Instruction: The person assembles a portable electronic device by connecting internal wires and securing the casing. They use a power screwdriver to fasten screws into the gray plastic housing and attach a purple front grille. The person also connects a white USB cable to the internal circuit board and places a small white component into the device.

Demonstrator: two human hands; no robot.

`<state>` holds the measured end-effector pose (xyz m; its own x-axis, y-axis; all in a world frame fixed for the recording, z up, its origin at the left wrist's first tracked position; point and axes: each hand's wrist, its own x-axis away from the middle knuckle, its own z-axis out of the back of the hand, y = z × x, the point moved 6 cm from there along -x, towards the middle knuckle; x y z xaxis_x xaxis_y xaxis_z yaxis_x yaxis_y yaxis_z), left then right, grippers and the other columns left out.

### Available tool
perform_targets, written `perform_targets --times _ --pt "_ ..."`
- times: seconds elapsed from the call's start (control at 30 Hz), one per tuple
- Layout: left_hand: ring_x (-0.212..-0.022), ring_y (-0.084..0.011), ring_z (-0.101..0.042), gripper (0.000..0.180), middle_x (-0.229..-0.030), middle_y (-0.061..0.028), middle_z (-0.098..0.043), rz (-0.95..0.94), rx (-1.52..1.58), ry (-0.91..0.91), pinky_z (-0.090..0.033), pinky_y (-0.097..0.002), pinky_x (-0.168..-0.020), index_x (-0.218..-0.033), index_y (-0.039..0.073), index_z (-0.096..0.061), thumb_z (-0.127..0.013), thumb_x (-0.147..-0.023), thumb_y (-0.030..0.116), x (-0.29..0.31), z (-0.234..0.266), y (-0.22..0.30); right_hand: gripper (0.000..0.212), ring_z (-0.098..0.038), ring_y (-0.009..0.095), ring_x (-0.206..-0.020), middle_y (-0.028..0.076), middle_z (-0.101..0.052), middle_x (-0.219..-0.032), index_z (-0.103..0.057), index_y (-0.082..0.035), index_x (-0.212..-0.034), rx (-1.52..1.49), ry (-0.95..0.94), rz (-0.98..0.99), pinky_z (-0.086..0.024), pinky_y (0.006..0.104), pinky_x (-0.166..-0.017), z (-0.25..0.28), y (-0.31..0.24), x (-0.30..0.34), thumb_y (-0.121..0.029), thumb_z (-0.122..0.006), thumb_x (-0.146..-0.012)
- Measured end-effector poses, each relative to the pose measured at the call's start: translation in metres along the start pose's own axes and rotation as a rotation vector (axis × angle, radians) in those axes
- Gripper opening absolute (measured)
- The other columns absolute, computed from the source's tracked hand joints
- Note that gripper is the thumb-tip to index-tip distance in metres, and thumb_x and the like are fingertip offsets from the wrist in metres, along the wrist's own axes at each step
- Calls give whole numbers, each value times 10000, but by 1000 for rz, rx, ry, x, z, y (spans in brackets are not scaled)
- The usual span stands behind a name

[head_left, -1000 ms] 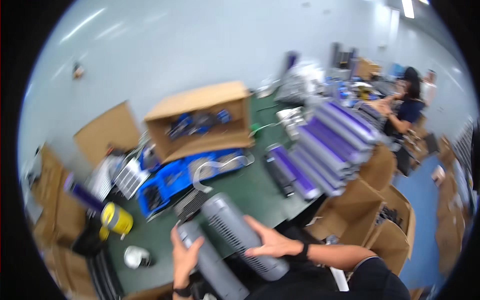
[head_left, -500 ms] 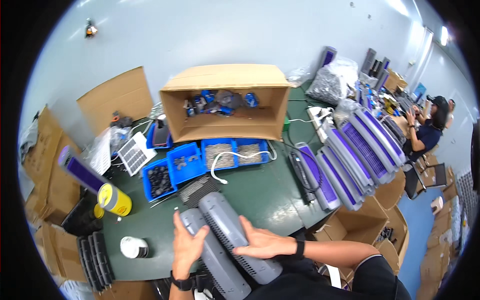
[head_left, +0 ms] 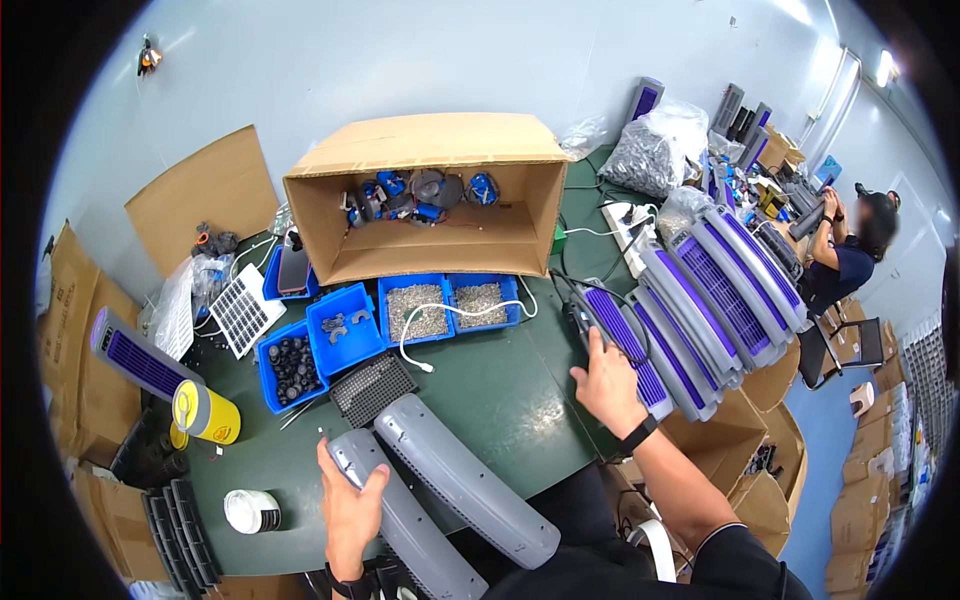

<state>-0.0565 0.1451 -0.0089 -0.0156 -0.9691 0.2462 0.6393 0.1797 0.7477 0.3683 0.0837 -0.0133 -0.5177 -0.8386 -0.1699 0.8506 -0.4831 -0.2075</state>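
Observation:
My left hand point(head_left: 350, 505) grips the top end of a long grey plastic cover point(head_left: 410, 520) that lies slanted on the green table point(head_left: 500, 390). A second grey cover point(head_left: 465, 478) rests right beside it, untouched. My right hand point(head_left: 607, 382) reaches out to the right and lies on the nearest grey-and-purple housing point(head_left: 625, 345) of a leaning row of such housings point(head_left: 710, 295); its fingers curl over the housing's edge.
An open cardboard box point(head_left: 440, 195) lying on its side holds small parts. Blue bins point(head_left: 390, 320) of screws and pieces sit before it, with a white cable. A yellow tape roll point(head_left: 205, 412), black grilles and cartons stand left. Another person point(head_left: 850, 250) works at far right.
My right hand has left the grey covers and moved right onto the purple housing. The view has tilted up and left, and my left hand stays on the cover.

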Motion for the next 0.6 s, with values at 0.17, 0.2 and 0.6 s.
perform_targets --times 0.17,0.2,0.6 --pt "-1242 -511 -584 1056 -1412 -349 -523 -3 -85 25 -476 -533 -1059 -1640 68 -153 -760 -849 417 1 4 -4 697 -703 457 -1014 325 -690 -1137 -482 117 -1435 -240 2 -2 -570 488 -890 -1 10 -8 -156 -764 -859" --pt "-1232 -525 -588 1064 -1421 -356 -513 12 -87 3 -486 -548 -1044 -1638 69 -150 -754 -849 449 0 3 -4 651 -725 405 -984 290 -709 -1118 -511 121 -1414 -359 61 17 -583 453 -859 7 8 -2 -136 -762 -870" --pt "-1165 -570 -618 1070 -1406 -374 -509 156 -157 -129 -509 -574 -1003 -1640 71 -116 -736 -864 467 -1 7 20 401 -654 156 -771 49 -639 -886 -626 14 -1250 -1815 -11 396 -530 310 -708 102 -221 -52 -56 -794 -892"
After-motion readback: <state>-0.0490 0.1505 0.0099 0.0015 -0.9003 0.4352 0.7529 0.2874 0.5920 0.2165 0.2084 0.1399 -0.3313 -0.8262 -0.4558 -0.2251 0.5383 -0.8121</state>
